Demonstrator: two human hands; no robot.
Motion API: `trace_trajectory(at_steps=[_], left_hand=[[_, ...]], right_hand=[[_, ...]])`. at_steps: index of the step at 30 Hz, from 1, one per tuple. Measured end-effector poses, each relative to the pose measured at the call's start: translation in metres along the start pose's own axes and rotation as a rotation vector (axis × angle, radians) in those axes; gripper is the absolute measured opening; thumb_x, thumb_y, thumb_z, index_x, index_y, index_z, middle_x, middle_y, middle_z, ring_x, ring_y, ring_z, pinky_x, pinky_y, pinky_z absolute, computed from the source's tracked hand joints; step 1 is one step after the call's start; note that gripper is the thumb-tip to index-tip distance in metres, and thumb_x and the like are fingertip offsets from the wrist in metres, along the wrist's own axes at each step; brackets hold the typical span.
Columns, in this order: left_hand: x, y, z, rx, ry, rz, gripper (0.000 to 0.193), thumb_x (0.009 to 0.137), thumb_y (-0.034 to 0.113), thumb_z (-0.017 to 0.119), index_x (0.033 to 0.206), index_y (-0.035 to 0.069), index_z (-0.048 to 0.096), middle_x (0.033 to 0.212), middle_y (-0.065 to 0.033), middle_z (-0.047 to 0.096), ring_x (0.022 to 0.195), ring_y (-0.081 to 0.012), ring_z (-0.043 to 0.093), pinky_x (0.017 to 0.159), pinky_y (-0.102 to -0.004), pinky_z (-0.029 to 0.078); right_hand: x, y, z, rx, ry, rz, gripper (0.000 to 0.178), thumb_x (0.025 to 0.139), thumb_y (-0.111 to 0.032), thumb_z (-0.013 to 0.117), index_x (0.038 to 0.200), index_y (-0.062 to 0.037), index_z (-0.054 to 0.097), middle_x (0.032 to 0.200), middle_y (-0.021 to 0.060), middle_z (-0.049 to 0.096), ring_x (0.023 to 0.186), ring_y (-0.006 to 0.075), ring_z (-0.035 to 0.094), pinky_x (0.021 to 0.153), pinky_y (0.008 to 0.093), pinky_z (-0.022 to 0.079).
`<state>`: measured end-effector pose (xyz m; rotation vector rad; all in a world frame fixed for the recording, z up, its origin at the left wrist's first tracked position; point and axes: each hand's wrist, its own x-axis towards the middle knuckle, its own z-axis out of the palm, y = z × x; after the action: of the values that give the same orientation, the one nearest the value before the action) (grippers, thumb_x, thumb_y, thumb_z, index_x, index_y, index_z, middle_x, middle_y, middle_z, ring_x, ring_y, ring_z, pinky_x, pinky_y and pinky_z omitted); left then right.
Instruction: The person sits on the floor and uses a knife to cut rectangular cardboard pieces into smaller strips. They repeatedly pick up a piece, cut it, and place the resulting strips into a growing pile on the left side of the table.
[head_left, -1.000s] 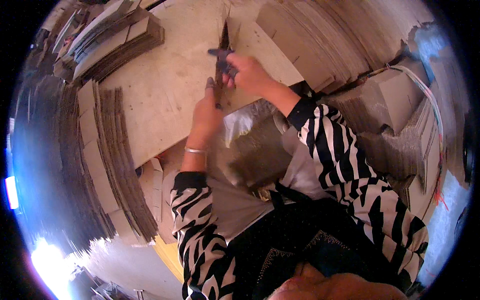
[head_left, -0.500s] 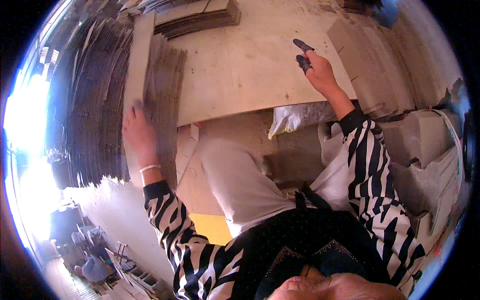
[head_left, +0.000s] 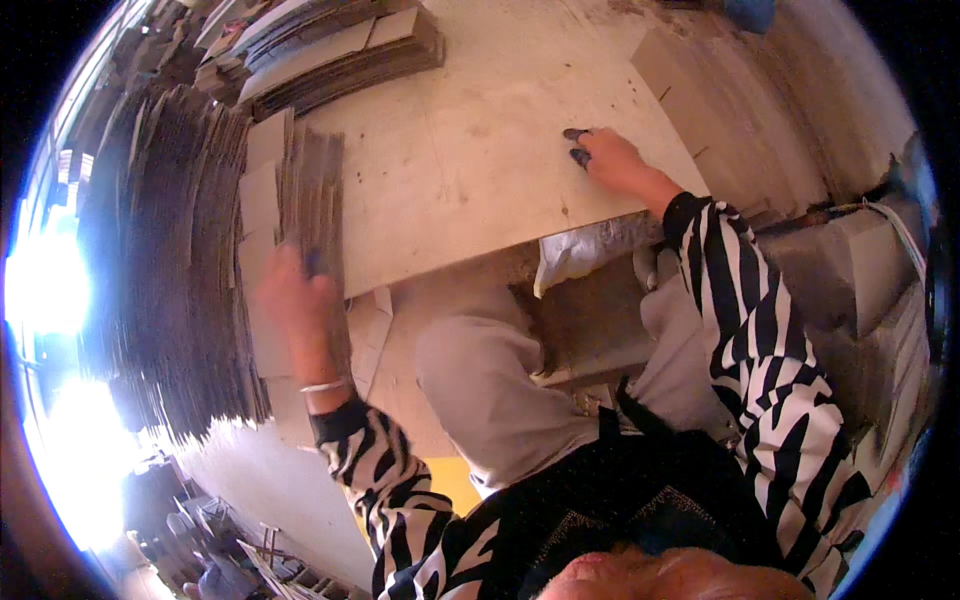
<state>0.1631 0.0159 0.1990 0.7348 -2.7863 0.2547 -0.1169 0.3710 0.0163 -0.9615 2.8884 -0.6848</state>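
Observation:
Blurred by motion, my left hand [head_left: 297, 305] is over the stack of upright cardboard sheets [head_left: 318, 190] at the left edge of the wooden table; its fingers are smeared and I cannot make out anything in them. A white band circles that wrist. My right hand [head_left: 615, 162] is low over the pale wooden tabletop [head_left: 460, 150], near its right side. Black covers sit on its thumb and index finger, which are apart with nothing between them. Pale cardboard pieces [head_left: 262, 200] lie along the left side of the upright stack.
A thick pile of flat cardboard [head_left: 345, 60] lies at the far left of the tabletop. Dense cardboard sheets [head_left: 180, 250] stand farther left. Brown cardboard [head_left: 725, 120] borders the table on the right. Under the front edge is a white plastic sack [head_left: 585, 252], near my knees.
The view has shifted somewhat. My left hand has turned and moved nearer to me. My right hand has drawn left, its index finger and thumb less stretched out.

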Motion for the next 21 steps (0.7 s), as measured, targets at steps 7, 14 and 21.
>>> trace_trajectory(at_steps=[7,14,21], left_hand=[[0.078,0.142,0.103,-0.268,0.186,0.555,0.034,0.076,0.009,0.064,0.11,0.007,0.062,0.123,-0.0132,0.055,0.092,-0.0321,0.063,0.07,-0.0441,0.05],[0.224,0.198,0.155,0.176,0.279,0.556,0.016,0.076,0.012,0.063,0.091,0.008,0.068,0.129,-0.0085,0.051,0.086,-0.0253,0.063,0.067,-0.0449,0.048],[0.235,0.167,0.158,0.403,0.173,0.597,0.016,0.076,0.015,0.064,0.089,0.011,0.071,0.129,-0.0052,0.051,0.092,-0.0253,0.06,0.074,-0.0447,0.045]], right_hand=[[-0.03,0.017,0.0,-0.102,0.214,-0.152,0.016,0.072,-0.005,0.061,0.087,-0.0035,0.066,0.129,0.004,0.054,0.116,0.0279,0.049,0.092,0.0423,0.043],[-0.054,0.004,-0.015,-0.048,0.19,-0.143,0.019,0.067,0.001,0.06,0.085,-0.0015,0.065,0.127,0.0059,0.057,0.113,0.0293,0.05,0.094,0.0418,0.042],[-0.061,-0.007,-0.009,0.103,0.26,-0.079,0.015,0.063,0.003,0.058,0.077,0.0002,0.062,0.126,0.0062,0.058,0.112,0.0298,0.051,0.093,0.0422,0.042]])
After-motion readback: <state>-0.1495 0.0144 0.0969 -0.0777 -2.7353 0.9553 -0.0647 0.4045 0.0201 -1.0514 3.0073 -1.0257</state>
